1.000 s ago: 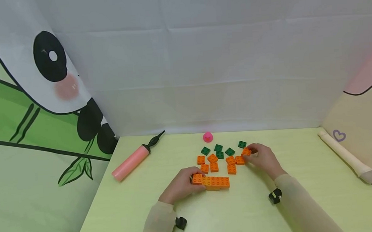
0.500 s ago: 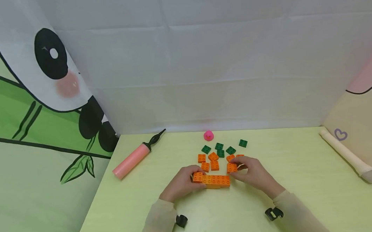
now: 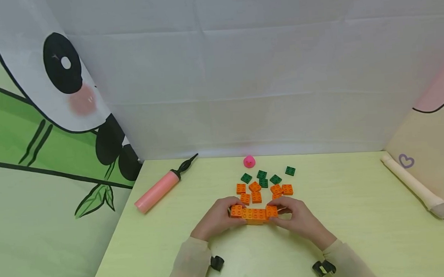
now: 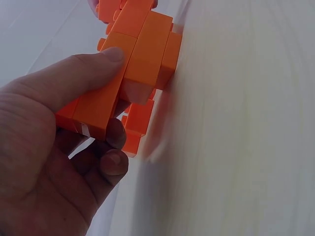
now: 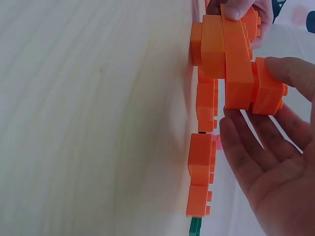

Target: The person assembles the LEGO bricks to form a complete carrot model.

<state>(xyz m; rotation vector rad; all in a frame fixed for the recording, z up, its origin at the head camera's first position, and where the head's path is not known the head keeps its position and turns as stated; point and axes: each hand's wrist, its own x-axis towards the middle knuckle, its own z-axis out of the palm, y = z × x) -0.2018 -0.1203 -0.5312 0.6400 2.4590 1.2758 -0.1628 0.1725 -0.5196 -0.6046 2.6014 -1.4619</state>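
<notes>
My left hand (image 3: 218,219) grips the left end of a stepped stack of orange toy building bricks (image 3: 253,215), thumb along the near side and fingers behind. At the stack's right end my right hand (image 3: 297,219) pinches a single orange building brick (image 3: 272,211) between thumb and fingers. In the right wrist view that single brick (image 5: 268,87) sits right at the studs of the stack's top layer. Narrower layers below step inward toward the table. In the left wrist view the thumb lies across the stack (image 4: 101,98), and a second brick tops its left end.
Several loose orange bricks (image 3: 256,197) lie just behind the stack, with several green bricks (image 3: 263,182) beyond them. A pink round toy (image 3: 249,161) stands at the back. A pink hand pump (image 3: 158,191) lies left, and a pale roll (image 3: 414,183) lies along the right edge.
My right hand has brought an orange brick from the loose group at the right, leftward and nearer, onto the stack's right end. The left hand keeps holding the stack in place.
</notes>
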